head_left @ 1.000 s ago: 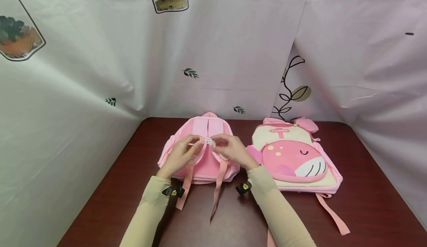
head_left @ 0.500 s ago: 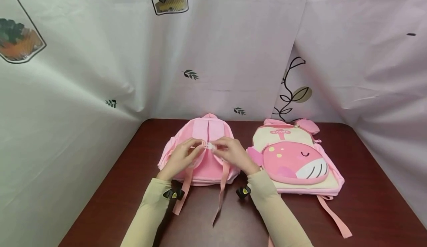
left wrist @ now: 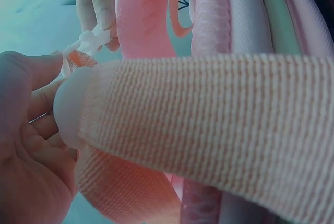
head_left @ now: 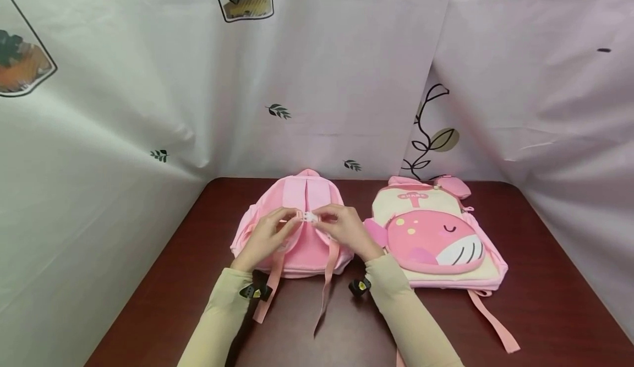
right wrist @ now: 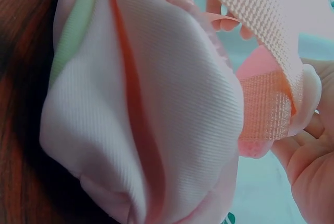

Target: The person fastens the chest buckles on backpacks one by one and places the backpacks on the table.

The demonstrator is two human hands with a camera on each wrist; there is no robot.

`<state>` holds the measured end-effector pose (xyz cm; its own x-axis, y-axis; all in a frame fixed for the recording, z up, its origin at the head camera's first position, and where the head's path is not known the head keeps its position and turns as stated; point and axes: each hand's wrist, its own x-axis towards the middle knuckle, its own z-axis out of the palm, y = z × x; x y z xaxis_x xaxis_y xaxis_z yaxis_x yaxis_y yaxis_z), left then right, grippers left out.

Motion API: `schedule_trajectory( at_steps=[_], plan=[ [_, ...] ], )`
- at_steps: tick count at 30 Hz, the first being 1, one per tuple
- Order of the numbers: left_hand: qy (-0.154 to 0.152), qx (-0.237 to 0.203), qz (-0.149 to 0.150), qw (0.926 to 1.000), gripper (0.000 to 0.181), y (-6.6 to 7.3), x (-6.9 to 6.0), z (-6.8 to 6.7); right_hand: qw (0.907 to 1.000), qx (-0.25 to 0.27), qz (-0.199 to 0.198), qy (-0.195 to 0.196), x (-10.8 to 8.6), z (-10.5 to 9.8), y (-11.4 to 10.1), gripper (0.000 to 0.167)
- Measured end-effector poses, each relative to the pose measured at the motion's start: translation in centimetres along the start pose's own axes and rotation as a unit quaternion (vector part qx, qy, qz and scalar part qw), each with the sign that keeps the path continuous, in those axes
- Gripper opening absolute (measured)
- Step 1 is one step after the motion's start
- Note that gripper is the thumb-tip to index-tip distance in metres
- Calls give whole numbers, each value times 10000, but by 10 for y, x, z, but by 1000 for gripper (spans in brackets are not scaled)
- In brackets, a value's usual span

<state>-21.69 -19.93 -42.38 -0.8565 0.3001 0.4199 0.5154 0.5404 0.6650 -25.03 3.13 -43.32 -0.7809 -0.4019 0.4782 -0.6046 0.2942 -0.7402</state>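
A pink backpack [head_left: 308,254] lies on the table with its back panel and shoulder straps facing up. Above its straps, a small white plastic buckle [head_left: 309,217] sits between both hands. My left hand [head_left: 269,237] pinches the buckle's left part, where pink webbing is threaded, as the left wrist view shows. My right hand [head_left: 349,229] pinches the right part between thumb and fingers. The two parts meet or nearly touch; I cannot tell whether they are locked. In the right wrist view, peach webbing [right wrist: 266,104] hangs beside the right hand [right wrist: 313,166].
A second backpack [head_left: 391,210], cream and pink with a whale pocket [head_left: 431,240], lies to the right on the dark red table [head_left: 540,279]. Loose strap ends [head_left: 327,295] hang toward the front. A printed white curtain [head_left: 317,70] stands behind the table.
The gap between the two buckle parts has narrowed as both hands come together. The loose strap ends have swung slightly. The camera view has shifted a little.
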Motion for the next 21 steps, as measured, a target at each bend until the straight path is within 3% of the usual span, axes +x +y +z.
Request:
schedule_trajectory(
  at_steps=[9, 21],
  plan=[
    [-88, -179, -59, 9998, 22, 0, -1, 2, 9984, -222, -503, 112, -1, 1, 4, 26],
    [-196, -109, -137, 9997, 22, -2, 0, 3, 9990, -361, -248, -71, -1, 1, 3, 27]
  ],
)
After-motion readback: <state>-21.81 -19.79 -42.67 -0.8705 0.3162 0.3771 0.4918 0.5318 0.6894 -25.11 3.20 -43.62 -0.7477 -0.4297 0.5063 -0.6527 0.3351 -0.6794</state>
